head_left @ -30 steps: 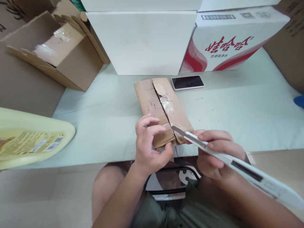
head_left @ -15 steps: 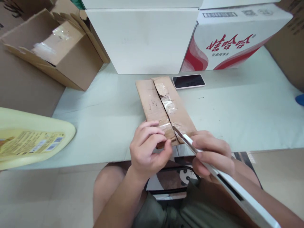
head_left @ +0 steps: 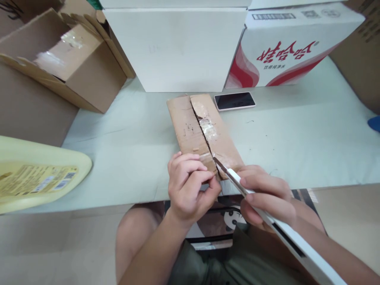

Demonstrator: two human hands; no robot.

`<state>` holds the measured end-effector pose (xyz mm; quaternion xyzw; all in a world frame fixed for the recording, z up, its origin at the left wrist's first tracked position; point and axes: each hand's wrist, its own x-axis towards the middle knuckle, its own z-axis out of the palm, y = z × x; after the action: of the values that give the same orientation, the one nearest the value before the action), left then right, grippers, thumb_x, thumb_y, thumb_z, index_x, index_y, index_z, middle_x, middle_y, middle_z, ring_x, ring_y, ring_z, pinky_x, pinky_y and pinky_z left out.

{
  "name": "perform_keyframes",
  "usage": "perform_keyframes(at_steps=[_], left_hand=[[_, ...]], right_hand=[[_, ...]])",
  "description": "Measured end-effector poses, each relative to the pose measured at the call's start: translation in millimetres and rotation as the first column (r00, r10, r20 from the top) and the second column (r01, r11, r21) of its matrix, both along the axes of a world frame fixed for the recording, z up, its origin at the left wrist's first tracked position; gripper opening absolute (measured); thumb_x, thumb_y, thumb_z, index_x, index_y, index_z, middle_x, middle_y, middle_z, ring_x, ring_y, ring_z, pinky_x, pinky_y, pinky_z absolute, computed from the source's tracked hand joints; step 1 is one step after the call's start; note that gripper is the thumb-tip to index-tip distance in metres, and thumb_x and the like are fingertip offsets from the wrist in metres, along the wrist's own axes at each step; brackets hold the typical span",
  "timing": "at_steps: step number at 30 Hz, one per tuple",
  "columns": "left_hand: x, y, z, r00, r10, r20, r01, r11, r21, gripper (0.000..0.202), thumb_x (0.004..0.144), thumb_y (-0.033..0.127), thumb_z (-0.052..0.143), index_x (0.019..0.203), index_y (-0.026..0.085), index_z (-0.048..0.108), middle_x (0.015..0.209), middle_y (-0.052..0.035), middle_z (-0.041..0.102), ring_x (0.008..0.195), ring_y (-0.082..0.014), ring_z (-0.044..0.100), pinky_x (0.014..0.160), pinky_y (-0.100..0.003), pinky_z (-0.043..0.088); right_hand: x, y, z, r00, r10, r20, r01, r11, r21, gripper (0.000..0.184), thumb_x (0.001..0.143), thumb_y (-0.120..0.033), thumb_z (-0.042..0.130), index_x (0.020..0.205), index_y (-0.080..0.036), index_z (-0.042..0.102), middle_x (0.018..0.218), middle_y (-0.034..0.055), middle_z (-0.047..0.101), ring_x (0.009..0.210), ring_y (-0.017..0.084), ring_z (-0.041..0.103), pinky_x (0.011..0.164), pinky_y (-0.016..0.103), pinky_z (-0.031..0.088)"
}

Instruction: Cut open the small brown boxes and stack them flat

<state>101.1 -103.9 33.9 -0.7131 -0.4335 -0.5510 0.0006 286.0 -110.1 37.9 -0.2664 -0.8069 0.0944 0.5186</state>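
Note:
A flat cardboard box (head_left: pixel 190 122) with a slit along its middle seam and strips of clear tape lies near the table's front edge. My right hand (head_left: pixel 264 194) is closed round a long white-handled knife (head_left: pixel 285 233). Its dark blade points at the seam and its tip meets the tape near the box's close end. My left hand (head_left: pixel 191 182) rests on the near left part of the box, thumb and forefinger pinched at the flap's edge by the slit. The gripped edge is partly hidden by the fingers.
A phone (head_left: pixel 234 101) lies just beyond the box on the right. Behind stand a white carton (head_left: pixel 178 47) and a red-and-white carton (head_left: pixel 285 59). An open brown carton (head_left: pixel 95 75) is at the back left; a yellow bottle (head_left: pixel 38 174) lies at the left.
My left hand has shifted slightly right, its thumb and forefinger now at the flap edge by the slit. The knife tip stays at nearly the same spot on the seam.

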Motion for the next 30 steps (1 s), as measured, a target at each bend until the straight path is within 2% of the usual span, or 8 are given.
perform_keyframes(at_steps=[2,3,10,16,22,27,30], left_hand=[[2,1,-2.7,1.0,0.014,-0.004,-0.014,1.0,0.019,0.02,0.08,0.004,0.07,0.084,0.022,0.061,0.083,0.0,0.063,0.095,-0.0199,0.069,0.1,-0.047,0.054],[3,1,-3.8,1.0,0.017,-0.006,-0.017,0.999,0.027,0.02,0.079,0.004,0.07,0.084,0.022,0.061,0.083,0.0002,0.063,0.094,-0.0195,0.069,0.102,-0.047,0.054],[3,2,-7.2,1.0,0.022,0.003,-0.022,0.999,0.04,0.02,0.079,0.006,0.07,0.083,0.023,0.06,0.082,0.0001,0.063,0.091,-0.0195,0.068,0.102,-0.047,0.054],[3,1,-7.8,1.0,0.027,-0.005,-0.026,0.999,0.039,0.021,0.078,0.004,0.07,0.084,0.022,0.06,0.083,-0.0005,0.063,0.089,-0.0186,0.067,0.103,-0.047,0.053],[2,1,-8.6,1.0,0.02,-0.008,-0.02,0.998,0.056,0.02,0.079,0.004,0.071,0.085,0.021,0.061,0.084,-0.0009,0.063,0.089,-0.018,0.066,0.104,-0.046,0.053],[2,1,-8.7,0.999,0.036,-0.016,-0.034,0.997,0.072,0.021,0.077,0.004,0.071,0.084,0.021,0.061,0.083,-0.0006,0.062,0.087,-0.0176,0.065,0.104,-0.046,0.054],[1,1,-9.0,1.0,0.025,-0.013,-0.024,0.997,0.077,0.02,0.078,0.005,0.071,0.084,0.021,0.061,0.083,-0.001,0.061,0.086,-0.0176,0.065,0.104,-0.047,0.054]], right_hand=[[-6,5,-2.1,0.997,0.037,-0.061,-0.029,0.991,0.129,0.016,0.104,-0.022,0.048,0.091,-0.022,0.057,0.104,0.0067,0.061,0.092,0.018,0.071,0.077,0.037,0.068],[-9,7,-2.5,0.997,0.046,-0.069,-0.036,0.988,0.15,0.017,0.104,-0.021,0.049,0.09,-0.021,0.058,0.104,0.0073,0.06,0.091,0.018,0.07,0.076,0.037,0.067],[-10,11,-4.4,0.999,0.026,-0.026,-0.024,0.997,0.073,0.019,0.106,-0.029,0.048,0.098,-0.018,0.061,0.106,0.0077,0.06,0.09,0.017,0.066,0.072,0.035,0.063],[-11,7,-3.6,0.997,0.023,-0.071,-0.014,0.992,0.123,0.021,0.107,-0.028,0.047,0.093,-0.017,0.058,0.102,0.0066,0.057,0.088,0.016,0.067,0.073,0.034,0.061],[-12,8,-1.9,1.0,-0.012,-0.029,0.014,0.996,0.09,0.024,0.109,-0.034,0.047,0.096,-0.017,0.059,0.103,0.0063,0.059,0.089,0.015,0.065,0.074,0.031,0.062],[-15,7,0.6,0.995,0.005,-0.096,0.005,0.994,0.108,0.024,0.108,-0.03,0.047,0.092,-0.018,0.059,0.099,0.0063,0.058,0.085,0.015,0.066,0.073,0.031,0.062],[-16,6,4.1,0.999,-0.015,-0.035,0.017,0.998,0.064,0.023,0.108,-0.031,0.046,0.097,-0.018,0.061,0.094,0.0067,0.063,0.082,0.015,0.067,0.068,0.031,0.061]])
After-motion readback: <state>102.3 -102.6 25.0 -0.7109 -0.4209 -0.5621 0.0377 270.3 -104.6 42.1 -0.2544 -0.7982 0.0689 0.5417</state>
